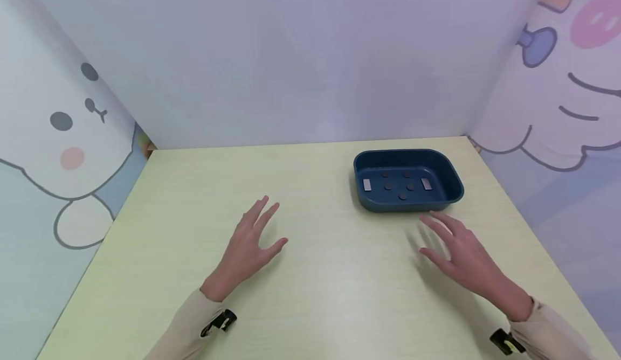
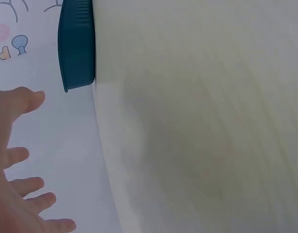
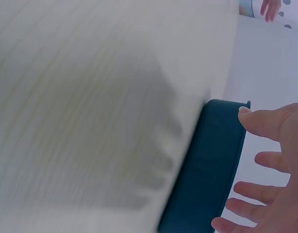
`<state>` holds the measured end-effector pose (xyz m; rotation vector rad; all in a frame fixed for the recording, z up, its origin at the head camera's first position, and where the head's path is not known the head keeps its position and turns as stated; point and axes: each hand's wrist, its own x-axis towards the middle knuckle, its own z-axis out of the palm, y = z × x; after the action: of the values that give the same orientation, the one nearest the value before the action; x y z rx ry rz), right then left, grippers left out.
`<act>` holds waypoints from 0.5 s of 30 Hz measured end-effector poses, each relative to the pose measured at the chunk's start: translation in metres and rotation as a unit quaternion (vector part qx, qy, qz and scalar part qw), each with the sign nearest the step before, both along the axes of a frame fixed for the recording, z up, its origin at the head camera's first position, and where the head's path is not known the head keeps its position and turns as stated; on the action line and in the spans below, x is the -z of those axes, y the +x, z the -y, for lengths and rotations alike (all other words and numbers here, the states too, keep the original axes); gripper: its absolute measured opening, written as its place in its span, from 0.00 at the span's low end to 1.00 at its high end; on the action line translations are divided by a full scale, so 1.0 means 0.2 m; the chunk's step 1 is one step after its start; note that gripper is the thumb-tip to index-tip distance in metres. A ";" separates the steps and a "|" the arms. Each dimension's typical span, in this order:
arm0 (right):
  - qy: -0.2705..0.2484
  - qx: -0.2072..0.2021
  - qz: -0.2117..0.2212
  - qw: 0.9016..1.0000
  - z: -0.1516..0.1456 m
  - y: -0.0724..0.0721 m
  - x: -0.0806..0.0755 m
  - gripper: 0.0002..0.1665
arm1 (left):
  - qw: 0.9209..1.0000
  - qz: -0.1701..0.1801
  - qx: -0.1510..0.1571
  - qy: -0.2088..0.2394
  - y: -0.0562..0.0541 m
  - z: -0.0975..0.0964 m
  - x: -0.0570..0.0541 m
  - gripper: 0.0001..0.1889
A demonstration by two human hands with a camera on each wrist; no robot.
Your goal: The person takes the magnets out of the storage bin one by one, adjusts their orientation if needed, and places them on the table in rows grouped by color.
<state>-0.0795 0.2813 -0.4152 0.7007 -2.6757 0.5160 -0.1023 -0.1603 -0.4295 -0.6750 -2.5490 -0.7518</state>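
A dark blue rectangular tray (image 1: 407, 207) with rounded corners stands at the back right of the table. Inside lie several small dark round pieces (image 1: 402, 196) and two small pale rectangular pieces (image 1: 367, 185). My right hand (image 1: 461, 255) hovers just in front of the tray's near right side, fingers spread and holding nothing. In the right wrist view its thumb overlaps the tray's rim (image 3: 204, 165). Left of the tray, my left hand (image 1: 247, 252) is held over the table with thumb and fingers apart, gripping nothing.
The pale wood-grain table (image 1: 330, 274) reaches back to a plain light wall (image 1: 291, 63). Cartoon-printed panels (image 1: 548, 123) flank it on both sides. Each beige sleeve (image 1: 186, 322) has a small black device (image 1: 219, 322) at the wrist.
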 end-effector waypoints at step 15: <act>-0.013 0.009 0.012 1.000 -0.04 -0.01 -0.08 0.26 | 0.992 0.055 0.076 0.082 -0.09 -0.12 -0.01 0.28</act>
<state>-0.0809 0.2896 -0.3998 0.6663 -2.6896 0.5554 -0.1205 -0.1357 -0.4272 -0.7982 -2.5172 -1.0652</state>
